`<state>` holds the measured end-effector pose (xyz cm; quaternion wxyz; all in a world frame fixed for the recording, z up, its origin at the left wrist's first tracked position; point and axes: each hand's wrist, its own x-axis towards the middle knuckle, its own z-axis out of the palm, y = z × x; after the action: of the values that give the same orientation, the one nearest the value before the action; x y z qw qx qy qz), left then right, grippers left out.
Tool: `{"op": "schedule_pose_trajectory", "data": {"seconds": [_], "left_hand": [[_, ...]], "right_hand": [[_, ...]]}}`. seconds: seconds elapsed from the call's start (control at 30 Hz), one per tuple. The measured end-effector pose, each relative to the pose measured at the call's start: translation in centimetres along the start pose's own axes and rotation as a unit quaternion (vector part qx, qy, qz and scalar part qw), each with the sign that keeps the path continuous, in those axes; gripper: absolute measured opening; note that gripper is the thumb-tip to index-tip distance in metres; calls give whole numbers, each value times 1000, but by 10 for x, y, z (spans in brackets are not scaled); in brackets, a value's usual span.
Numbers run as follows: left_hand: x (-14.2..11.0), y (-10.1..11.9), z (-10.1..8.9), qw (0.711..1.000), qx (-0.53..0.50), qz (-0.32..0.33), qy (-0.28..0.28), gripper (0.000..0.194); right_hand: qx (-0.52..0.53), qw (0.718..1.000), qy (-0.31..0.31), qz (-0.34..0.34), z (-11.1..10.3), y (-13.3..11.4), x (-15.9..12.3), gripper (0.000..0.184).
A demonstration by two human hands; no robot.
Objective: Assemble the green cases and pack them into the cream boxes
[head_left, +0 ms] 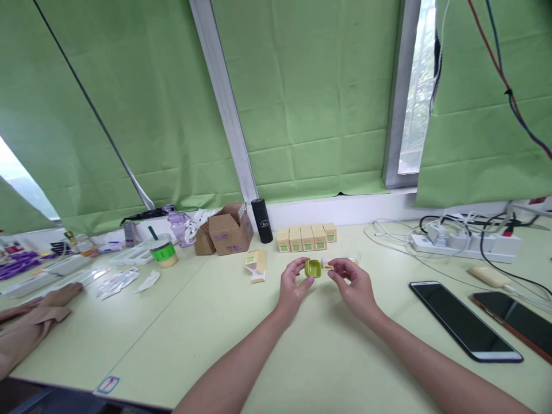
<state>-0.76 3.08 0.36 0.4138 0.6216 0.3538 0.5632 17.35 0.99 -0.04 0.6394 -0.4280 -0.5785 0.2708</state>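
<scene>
Above the table, my left hand (294, 283) grips a small yellow-green square cup-like case (313, 268) by its edge, hollow side facing me. Close to its right side, my right hand (354, 283) pinches a small white and yellowish piece (328, 266) between thumb and fingers; its exact kind is too small to tell. Behind my right hand a clear, rounded item (355, 256) is partly hidden. An opened small carton (256, 264) lies left of my hands, its flap towards me. Beyond them stands a row of several small cardboard boxes (307, 238) with green labels.
Further back are a brown carton (231, 234) and a black bottle (262, 221). A cup with a green band (164, 253) stands left. Right are a tablet (463, 319), a phone (517, 319) and a cabled power strip (466, 244). Another person's hand (62, 293) rests far left.
</scene>
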Motion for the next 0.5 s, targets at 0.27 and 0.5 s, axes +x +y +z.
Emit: {"op": "schedule_pose_trajectory", "data": {"seconds": [0.27, 0.5], "left_hand": [[-3, 2, 4, 1000, -13, 20, -19, 48], [-7, 8, 9, 997, -23, 59, -49, 45]], "right_hand": [[-133, 974, -15, -182, -1, 2, -4, 12], [-187, 947, -14, -259, -3, 3, -3, 18]]}}
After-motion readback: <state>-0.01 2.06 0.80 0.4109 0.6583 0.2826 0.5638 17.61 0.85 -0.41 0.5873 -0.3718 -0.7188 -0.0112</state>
